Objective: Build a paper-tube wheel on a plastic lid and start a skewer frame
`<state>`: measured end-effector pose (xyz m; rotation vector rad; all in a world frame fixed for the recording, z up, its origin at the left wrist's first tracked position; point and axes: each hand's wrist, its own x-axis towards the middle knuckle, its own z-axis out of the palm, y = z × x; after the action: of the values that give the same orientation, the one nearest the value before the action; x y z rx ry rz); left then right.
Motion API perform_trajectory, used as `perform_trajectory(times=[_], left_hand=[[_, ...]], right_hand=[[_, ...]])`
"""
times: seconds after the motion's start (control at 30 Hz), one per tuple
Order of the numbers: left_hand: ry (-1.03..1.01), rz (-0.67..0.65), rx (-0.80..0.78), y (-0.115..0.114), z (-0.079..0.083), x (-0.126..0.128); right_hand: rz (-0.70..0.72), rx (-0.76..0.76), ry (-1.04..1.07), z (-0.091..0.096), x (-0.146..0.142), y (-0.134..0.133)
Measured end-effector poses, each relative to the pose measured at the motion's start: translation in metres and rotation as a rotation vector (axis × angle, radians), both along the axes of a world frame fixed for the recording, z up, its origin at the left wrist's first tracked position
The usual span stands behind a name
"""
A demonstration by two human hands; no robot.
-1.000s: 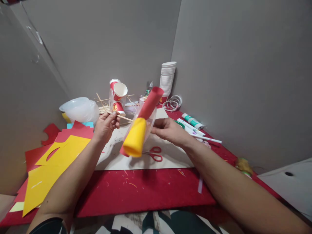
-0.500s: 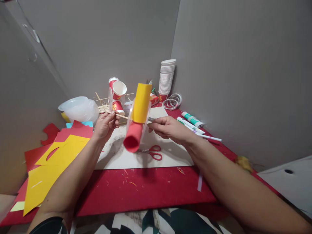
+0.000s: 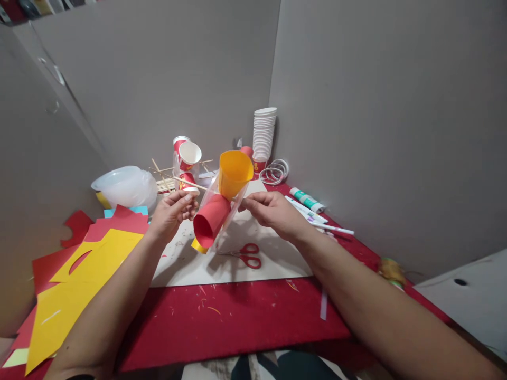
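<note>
Head view: hands (image 3: 172,214) (image 3: 275,214) flank red and yellow paper tubes (image 3: 217,214).

I can't tell whether the left hand (image 3: 173,211) touches the wooden stick (image 3: 190,182) beside it, and I lose the stick's four o'clock end at the clear plastic (image 3: 225,225). What the right hand (image 3: 273,212) pinches is unclear to me. The red tube (image 3: 214,216) hides most of a yellow piece (image 3: 199,246) at its seven o'clock. My view crops some shelf items (image 3: 43,6) at ten o'clock; at four, a brownish thing (image 3: 391,269) is too blurred to name.
</note>
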<state>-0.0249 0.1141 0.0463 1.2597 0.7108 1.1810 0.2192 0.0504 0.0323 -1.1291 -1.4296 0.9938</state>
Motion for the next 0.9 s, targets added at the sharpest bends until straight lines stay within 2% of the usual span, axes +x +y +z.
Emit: perform_trajectory(times=[0.27,0.5,0.63,0.8,0.9], left_hand=[[0.095,-0.019,0.073,-0.008,0.003,0.000],[0.124,-0.004,0.158,-0.016,0.016,-0.002],[0.058,0.037,0.127,-0.015,0.018,0.000],[-0.147,0.184,0.067,-0.003,0.016,-0.001],[-0.128,0.153,0.054,0.001,0.014,-0.003]], right_hand=[[-0.083,0.056,0.022,-0.002,-0.001,0.002],[-0.117,0.115,0.087,-0.005,-0.001,0.004],[-0.082,0.101,0.082,-0.005,0.000,0.002],[0.030,-0.042,0.041,0.000,0.002,0.000],[0.131,-0.101,0.097,0.001,0.001,-0.001]])
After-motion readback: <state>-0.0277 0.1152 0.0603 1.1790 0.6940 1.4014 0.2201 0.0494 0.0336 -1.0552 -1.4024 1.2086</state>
